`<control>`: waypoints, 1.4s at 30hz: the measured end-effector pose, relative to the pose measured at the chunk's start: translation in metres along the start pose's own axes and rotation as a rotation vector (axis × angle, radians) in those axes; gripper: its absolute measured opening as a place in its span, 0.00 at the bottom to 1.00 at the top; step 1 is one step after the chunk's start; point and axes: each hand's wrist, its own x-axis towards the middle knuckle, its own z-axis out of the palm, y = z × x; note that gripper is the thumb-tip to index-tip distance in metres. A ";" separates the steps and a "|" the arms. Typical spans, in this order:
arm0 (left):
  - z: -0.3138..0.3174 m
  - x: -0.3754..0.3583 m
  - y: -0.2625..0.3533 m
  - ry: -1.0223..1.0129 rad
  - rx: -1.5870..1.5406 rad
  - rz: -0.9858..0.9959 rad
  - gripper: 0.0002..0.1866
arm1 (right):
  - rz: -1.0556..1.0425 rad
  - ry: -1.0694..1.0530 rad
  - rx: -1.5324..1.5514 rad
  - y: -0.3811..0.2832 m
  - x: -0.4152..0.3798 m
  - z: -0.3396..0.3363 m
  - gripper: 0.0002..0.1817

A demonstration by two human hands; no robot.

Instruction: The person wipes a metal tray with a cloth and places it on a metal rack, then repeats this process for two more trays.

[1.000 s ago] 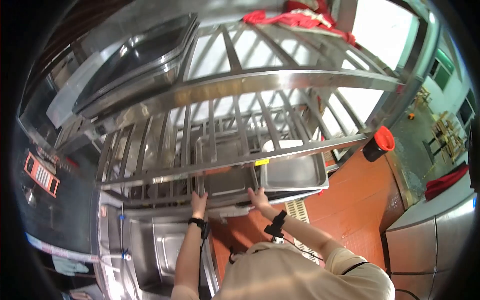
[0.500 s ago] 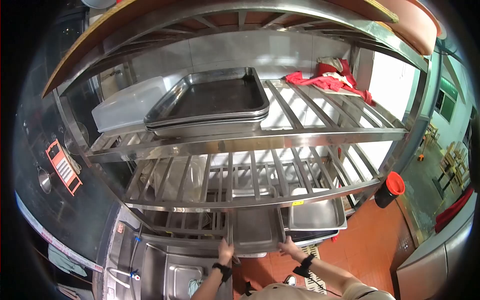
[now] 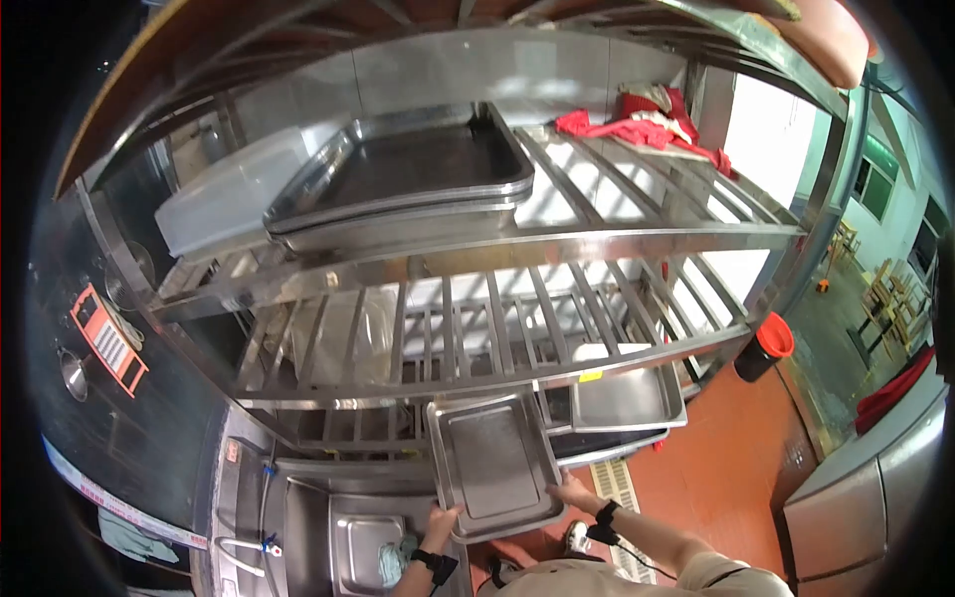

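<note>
A rectangular metal tray [image 3: 492, 463] is held in front of me, partly out from under the rack's slatted shelf. My left hand [image 3: 440, 525] grips its near left edge. My right hand [image 3: 574, 493] is closed on the right side, close to the near corner. The tray's far end reaches just under the shelf's front rail. Another metal pan [image 3: 627, 400] lies to the right on the lower level, beyond my right hand.
A steel rack [image 3: 557, 249] spans the view, carrying stacked dark trays [image 3: 418, 164], a translucent plastic box [image 3: 229, 189] and red cloth [image 3: 652, 129]. Below left is a sink [image 3: 308, 527] with a rag [image 3: 395, 559]. A red-rimmed black bin [image 3: 764, 353] stands at the right.
Both hands have drawn the tray out from under the shelf towards me, and more of its surface shows. The camera view has shifted slightly.
</note>
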 end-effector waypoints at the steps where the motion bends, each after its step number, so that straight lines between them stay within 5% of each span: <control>1: 0.001 -0.003 0.000 0.067 0.040 0.054 0.26 | 0.001 0.007 -0.019 0.002 -0.001 0.003 0.42; 10: 0.005 -0.071 -0.009 0.117 -0.074 0.081 0.28 | -0.080 0.079 -0.007 0.011 -0.051 0.014 0.31; 19: 0.017 -0.202 -0.091 0.328 -0.524 0.066 0.35 | -0.493 -0.295 0.002 -0.045 -0.107 -0.018 0.26; 30: 0.078 -0.347 -0.002 0.568 0.057 0.521 0.25 | -0.794 -0.458 0.099 -0.095 -0.162 -0.114 0.27; 31: 0.094 -0.345 0.033 0.571 0.060 0.532 0.25 | -0.788 -0.372 0.138 -0.093 -0.161 -0.126 0.26; 33: 0.128 -0.319 0.114 0.820 -0.424 0.273 0.38 | -0.785 -0.208 0.228 -0.088 -0.161 -0.154 0.25; 36: 0.146 -0.287 0.148 0.622 -0.427 0.279 0.38 | -0.812 -0.052 0.167 -0.074 -0.154 -0.209 0.24; 38: 0.170 -0.260 0.176 0.355 -0.422 0.481 0.38 | -0.584 -0.071 0.290 -0.062 -0.156 -0.247 0.25; 39: 0.182 -0.249 0.189 0.265 -0.427 0.498 0.37 | -0.662 0.039 0.314 -0.047 -0.146 -0.256 0.24; 42: 0.226 -0.224 0.228 0.096 -0.351 0.411 0.41 | -0.453 0.090 0.336 -0.024 -0.133 -0.310 0.28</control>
